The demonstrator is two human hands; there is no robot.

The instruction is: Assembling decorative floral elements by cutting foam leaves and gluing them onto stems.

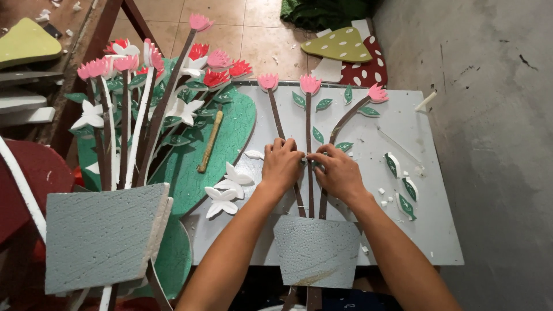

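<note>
On a pale grey board (380, 124) lies a foam flower piece: three brown stems (309, 118) with pink blossoms (310, 84) and green leaves, set in a grey foam pot (315, 250). My left hand (281, 165) and my right hand (337, 171) rest side by side on the middle of the stems, fingertips pinched together around the centre stem near a green leaf (344, 146). What the fingers pinch is too small to make out.
White foam flowers (229, 189) lie left of my left hand. Loose green leaves (406, 193) lie at the board's right. A finished bouquet with grey pot (103, 233) stands at left on a green shape (227, 138). Foam mushrooms (340, 46) sit behind; a concrete wall (495, 115) runs along the right.
</note>
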